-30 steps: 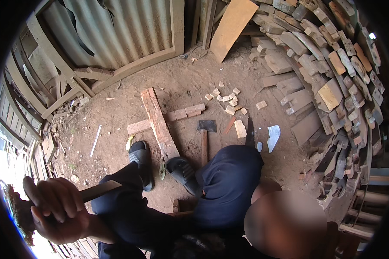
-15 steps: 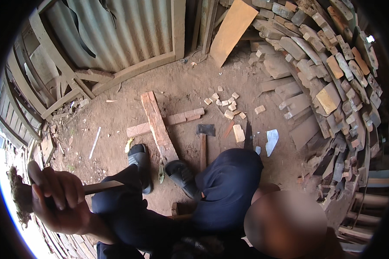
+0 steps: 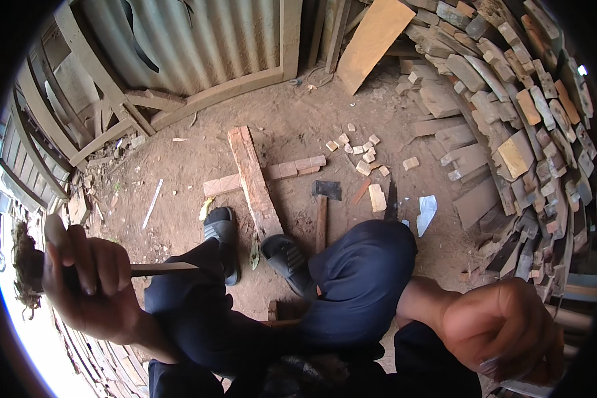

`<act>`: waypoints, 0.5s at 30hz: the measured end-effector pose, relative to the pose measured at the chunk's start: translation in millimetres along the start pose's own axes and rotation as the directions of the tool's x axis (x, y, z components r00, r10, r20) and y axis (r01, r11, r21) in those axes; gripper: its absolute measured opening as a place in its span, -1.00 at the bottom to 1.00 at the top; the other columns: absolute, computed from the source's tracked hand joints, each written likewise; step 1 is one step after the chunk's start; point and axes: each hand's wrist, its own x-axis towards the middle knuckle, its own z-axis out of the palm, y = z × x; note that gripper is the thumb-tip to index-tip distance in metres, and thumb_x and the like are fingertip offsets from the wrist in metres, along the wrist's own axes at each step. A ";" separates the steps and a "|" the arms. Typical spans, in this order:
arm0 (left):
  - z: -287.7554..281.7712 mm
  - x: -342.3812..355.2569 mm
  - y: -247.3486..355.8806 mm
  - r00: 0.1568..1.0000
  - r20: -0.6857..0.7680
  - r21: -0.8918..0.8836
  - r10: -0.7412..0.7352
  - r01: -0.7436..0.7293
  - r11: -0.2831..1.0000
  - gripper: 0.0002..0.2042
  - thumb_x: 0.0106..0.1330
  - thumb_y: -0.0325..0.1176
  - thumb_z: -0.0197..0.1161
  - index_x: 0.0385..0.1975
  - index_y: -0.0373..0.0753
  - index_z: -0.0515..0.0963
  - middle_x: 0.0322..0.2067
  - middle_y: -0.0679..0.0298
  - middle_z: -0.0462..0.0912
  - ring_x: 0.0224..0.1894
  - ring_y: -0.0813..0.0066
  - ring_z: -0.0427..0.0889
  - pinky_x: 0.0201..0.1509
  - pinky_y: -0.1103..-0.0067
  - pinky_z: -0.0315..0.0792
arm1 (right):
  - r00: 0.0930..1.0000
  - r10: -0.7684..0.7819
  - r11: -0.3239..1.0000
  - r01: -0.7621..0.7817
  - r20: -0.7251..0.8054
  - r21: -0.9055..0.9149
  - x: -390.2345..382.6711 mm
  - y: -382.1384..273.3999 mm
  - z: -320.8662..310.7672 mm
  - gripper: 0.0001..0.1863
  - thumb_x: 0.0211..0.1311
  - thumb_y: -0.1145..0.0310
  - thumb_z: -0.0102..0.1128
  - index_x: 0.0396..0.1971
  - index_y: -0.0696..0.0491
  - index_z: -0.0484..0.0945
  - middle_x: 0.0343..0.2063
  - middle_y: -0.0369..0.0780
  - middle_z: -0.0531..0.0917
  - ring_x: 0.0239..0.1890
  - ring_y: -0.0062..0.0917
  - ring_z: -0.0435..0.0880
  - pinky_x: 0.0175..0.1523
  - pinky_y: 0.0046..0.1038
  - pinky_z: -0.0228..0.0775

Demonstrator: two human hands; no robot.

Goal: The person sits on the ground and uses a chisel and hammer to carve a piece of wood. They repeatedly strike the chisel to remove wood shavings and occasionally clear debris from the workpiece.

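Note:
At the left, my left hand [image 3: 93, 285] is closed round the handle of a chisel [image 3: 164, 268]. Its narrow blade points right above my thigh, and the handle's end is badly frayed. My right hand [image 3: 511, 325] is at the lower right with its fingers curled in. A pale edge [image 3: 532, 389] shows beneath it, too little to name. A rough reddish plank [image 3: 253, 179] lies on the ground across a flatter wooden strip [image 3: 295, 167]. My sandalled right foot [image 3: 286, 265] is at the plank's near end.
A tool with a dark blocky head [image 3: 327, 190] and wooden handle lies before my knee. Small wood blocks [image 3: 367, 156] are scattered beyond it. A large stack of timber offcuts [image 3: 511, 106] rises at the right. A corrugated metal panel [image 3: 212, 46] stands at the far left.
My right hand now shows clearly, farther right; before, a blur covered that area. The chisel stays in my left hand, its blade slightly higher. The whole view has shifted a little.

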 end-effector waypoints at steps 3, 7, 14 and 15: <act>-1.1 0.2 -0.8 0.999 -0.046 0.018 -0.009 0.010 1.000 -0.82 0.49 -0.30 -0.17 -0.39 -0.18 0.22 -0.72 0.44 0.12 -0.83 0.72 -0.02 -0.78 0.68 -0.02 | 0.999 0.021 1.000 -0.020 0.028 -0.016 1.5 -4.7 -8.8 -0.62 0.09 0.00 0.29 -0.19 -0.07 0.64 -0.53 -0.37 0.63 -0.65 -0.69 0.47 -0.50 -0.68 0.28; 6.4 0.0 1.2 0.963 -0.267 0.087 0.032 -0.009 0.996 -0.80 0.50 -0.28 -0.19 -0.38 -0.19 0.25 -0.69 0.45 0.12 -0.80 0.73 0.00 -0.77 0.69 0.01 | 0.994 0.097 0.978 -0.103 -0.046 -0.181 5.3 -15.0 -9.3 -0.82 0.21 0.28 0.06 -0.40 0.08 0.53 -0.70 -0.35 0.51 -0.71 -0.66 0.44 -0.52 -0.63 0.34; 2.0 9.6 2.7 0.983 -0.180 0.023 -0.040 0.045 0.999 -0.78 0.51 -0.28 -0.18 -0.40 -0.20 0.25 -0.65 0.43 0.12 -0.77 0.70 -0.01 -0.74 0.69 -0.02 | 0.990 0.081 0.918 -0.120 -0.119 -0.377 13.1 -17.4 -6.9 -0.77 0.28 0.29 -0.08 -0.32 0.09 0.52 -0.72 -0.41 0.44 -0.71 -0.63 0.37 -0.51 -0.55 0.26; 0.5 9.5 2.9 0.981 -0.190 0.042 -0.036 0.044 0.998 -0.80 0.51 -0.30 -0.17 -0.39 -0.21 0.25 -0.62 0.41 0.14 -0.75 0.69 -0.01 -0.72 0.69 -0.04 | 0.993 0.063 0.900 -0.099 -0.097 -0.425 15.4 -17.7 -8.7 -0.71 0.32 0.26 -0.14 -0.27 0.11 0.53 -0.73 -0.39 0.42 -0.72 -0.63 0.33 -0.51 -0.55 0.22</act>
